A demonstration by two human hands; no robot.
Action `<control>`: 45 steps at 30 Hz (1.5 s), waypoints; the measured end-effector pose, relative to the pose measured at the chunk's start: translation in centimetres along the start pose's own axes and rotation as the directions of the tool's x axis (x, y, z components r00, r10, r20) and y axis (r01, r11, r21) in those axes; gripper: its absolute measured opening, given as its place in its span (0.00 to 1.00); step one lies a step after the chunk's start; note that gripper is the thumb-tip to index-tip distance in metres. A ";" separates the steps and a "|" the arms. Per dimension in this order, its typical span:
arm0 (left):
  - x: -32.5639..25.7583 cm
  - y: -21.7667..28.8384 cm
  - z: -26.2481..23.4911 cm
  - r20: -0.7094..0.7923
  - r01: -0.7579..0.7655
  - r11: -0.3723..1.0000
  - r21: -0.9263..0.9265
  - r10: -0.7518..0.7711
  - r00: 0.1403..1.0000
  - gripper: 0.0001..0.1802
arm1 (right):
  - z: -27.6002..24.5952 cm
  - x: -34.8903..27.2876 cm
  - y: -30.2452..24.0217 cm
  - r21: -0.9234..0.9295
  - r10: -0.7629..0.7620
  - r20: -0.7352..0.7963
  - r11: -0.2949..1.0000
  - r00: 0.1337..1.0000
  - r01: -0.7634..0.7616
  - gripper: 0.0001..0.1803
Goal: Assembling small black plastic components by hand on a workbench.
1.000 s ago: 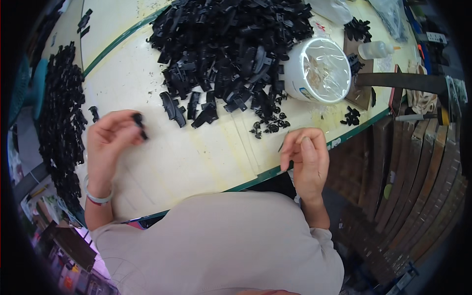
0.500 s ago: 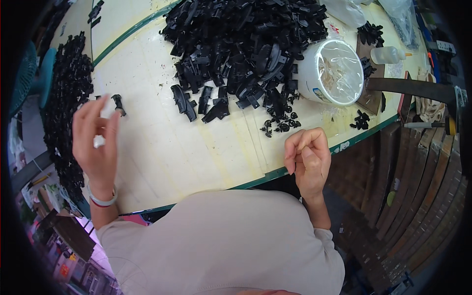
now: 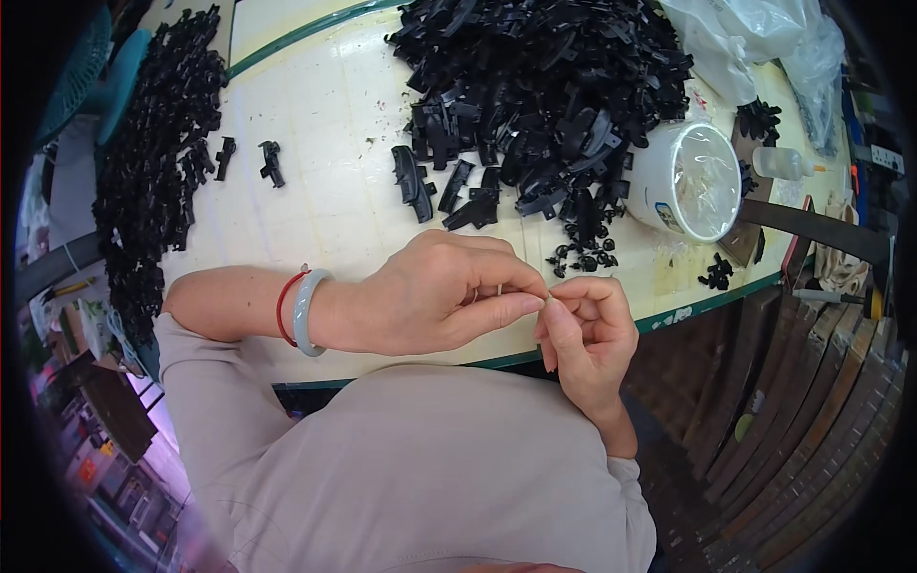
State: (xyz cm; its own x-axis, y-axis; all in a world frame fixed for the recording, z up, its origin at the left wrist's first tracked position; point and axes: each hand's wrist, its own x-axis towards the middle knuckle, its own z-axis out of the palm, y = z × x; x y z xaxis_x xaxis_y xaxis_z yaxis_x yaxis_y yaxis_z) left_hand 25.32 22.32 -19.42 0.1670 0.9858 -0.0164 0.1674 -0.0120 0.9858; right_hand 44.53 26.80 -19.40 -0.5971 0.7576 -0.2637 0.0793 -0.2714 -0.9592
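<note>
My left hand (image 3: 444, 291) reaches across to my right hand (image 3: 594, 334), and their fingertips meet over the table's front edge. Thumb and forefinger of each are pinched together; whatever tiny thing lies between them is too small to make out. Just beyond the right hand are small black round plastic clips (image 3: 585, 256). Several curved black plastic parts (image 3: 412, 183) lie beyond the left hand, in front of a big heap of similar parts (image 3: 544, 76). Apart to the left rest two small black pieces, one (image 3: 272, 164) a little right of the other (image 3: 224, 158).
A long pile of black parts (image 3: 158, 143) lines the table's left side, by a teal fan (image 3: 124, 86). To the right stand a white tub (image 3: 659, 181) with clear plastic in it, a squeeze bottle (image 3: 778, 162) and a dark metal bar (image 3: 812, 227). Plastic bags (image 3: 745, 38) lie behind.
My left hand has swung from the left side of the table over to my right hand, closing its fingers to a pinch. The right hand stays pinched. The whole view has shifted slightly.
</note>
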 end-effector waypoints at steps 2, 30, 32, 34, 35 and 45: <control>0.2 0.2 -0.2 0.019 0.006 1.000 0.005 -0.006 1.000 0.06 | 0.0 0.0 0.1 -0.059 -0.033 -0.001 0.998 0.999 0.033 0.05; 0.3 0.2 0.3 0.177 0.379 0.802 -0.461 -0.335 0.925 0.10 | -1.8 -0.7 -0.1 -0.018 -0.024 -0.156 1.000 0.988 0.021 0.08; 0.5 0.7 -0.3 0.241 0.427 0.838 -0.339 -0.362 0.901 0.08 | -2.9 -0.8 0.2 -0.188 -0.151 -0.283 0.977 0.947 0.100 0.07; 0.3 0.2 -0.3 0.213 0.316 0.919 -0.237 -0.268 0.939 0.08 | -4.0 -0.7 1.2 -0.461 -0.400 -0.376 0.863 0.836 0.205 0.08; 0.3 -0.1 -0.2 0.188 0.198 0.972 -0.123 -0.173 0.967 0.07 | -4.0 -0.6 1.0 -0.467 -0.401 -0.381 0.861 0.833 0.202 0.08; -1.0 1.9 -2.0 0.145 0.198 0.975 0.098 -0.211 0.967 0.09 | -2.9 1.3 1.5 -0.795 -0.551 -0.086 0.540 0.830 0.276 0.11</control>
State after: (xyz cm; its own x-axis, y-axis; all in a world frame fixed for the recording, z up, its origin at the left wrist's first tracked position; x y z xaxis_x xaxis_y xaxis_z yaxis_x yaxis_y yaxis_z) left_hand 23.50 21.61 -17.22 0.2668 0.9312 -0.2482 0.2920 0.1674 0.9417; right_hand 46.24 29.10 -21.44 -0.4711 0.8293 0.3006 0.5125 0.5347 -0.6718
